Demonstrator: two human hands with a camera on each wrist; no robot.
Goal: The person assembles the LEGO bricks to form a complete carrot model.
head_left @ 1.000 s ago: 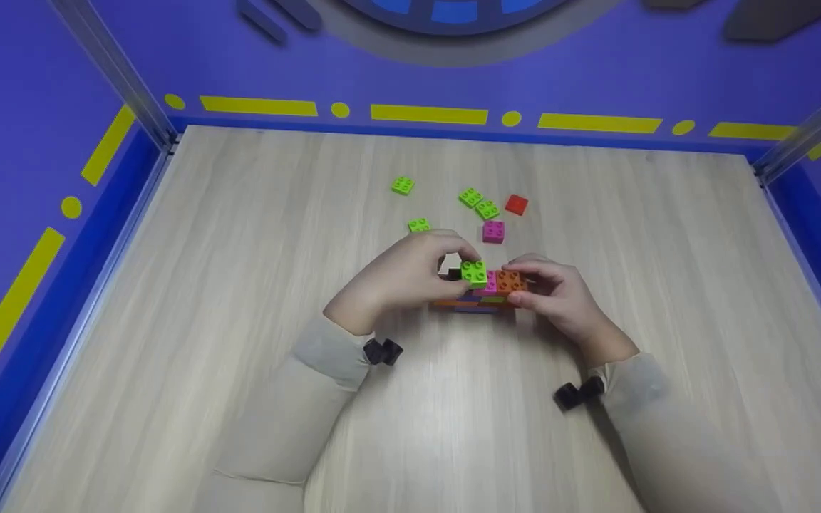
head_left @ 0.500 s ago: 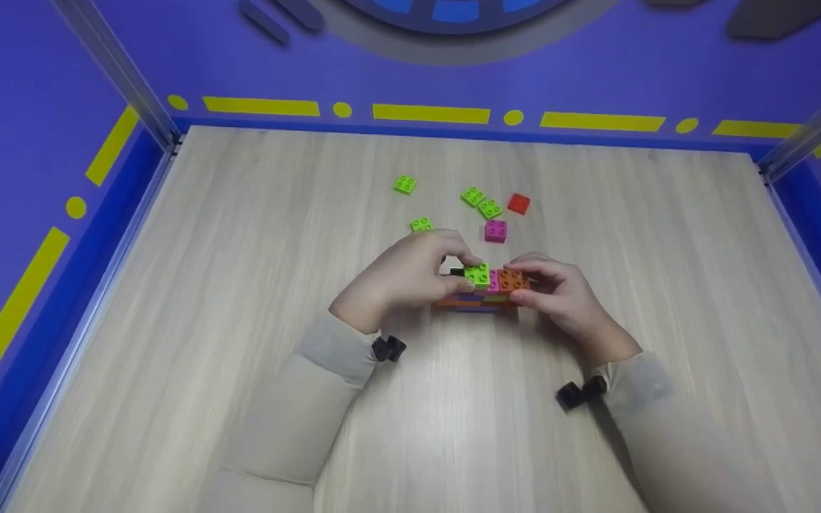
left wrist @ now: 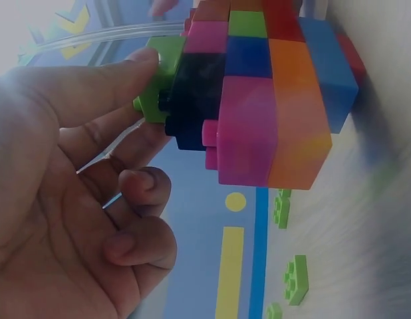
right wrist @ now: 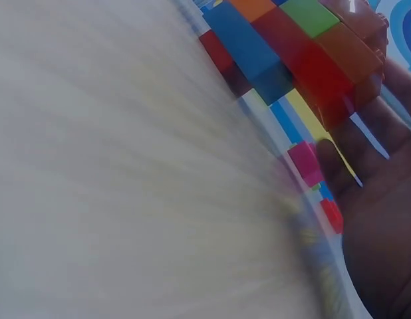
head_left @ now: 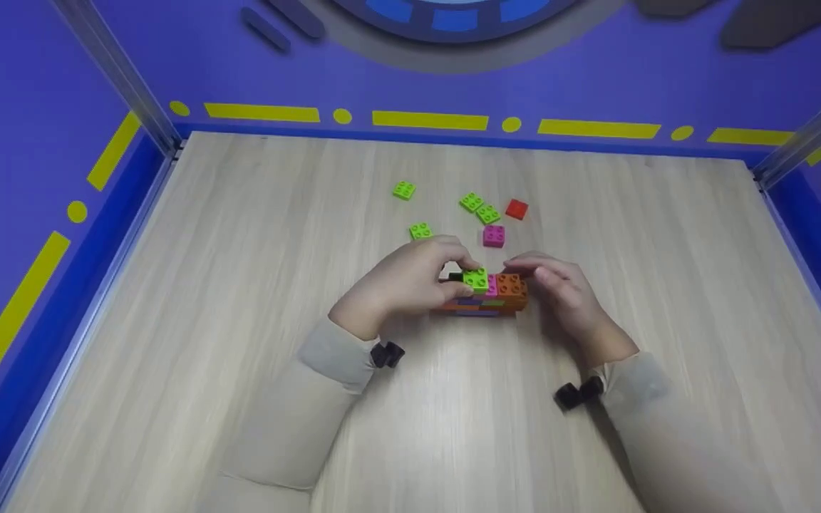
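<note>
A small wall of stacked toy building bricks (left wrist: pixel 249 129) stands on the table, in pink, orange, blue, red, black and other colours. On its top, a lime green brick (head_left: pixel 475 280) is pinched between the thumb and a finger of my left hand (head_left: pixel 410 285). In the left wrist view that brick sits over the black brick (left wrist: pixel 202 93), whose studs show partly bare. My right hand (head_left: pixel 573 296) is beside the wall's right end, near the brown-orange brick (head_left: pixel 510 285), fingers stretched along the far side and thumb raised off it.
Behind the wall lie loose bricks: a magenta one (head_left: pixel 494 236), a red one (head_left: pixel 517 209) and several flat lime green ones, such as the far-left brick (head_left: pixel 403 190). Blue panels (head_left: pixel 425 85) enclose the wooden table (head_left: pixel 275 199) at the back and sides.
My right hand has let go of the brown-orange brick, its thumb lifting away. My left hand keeps its pinch on the lime green brick in nearly the same place.
</note>
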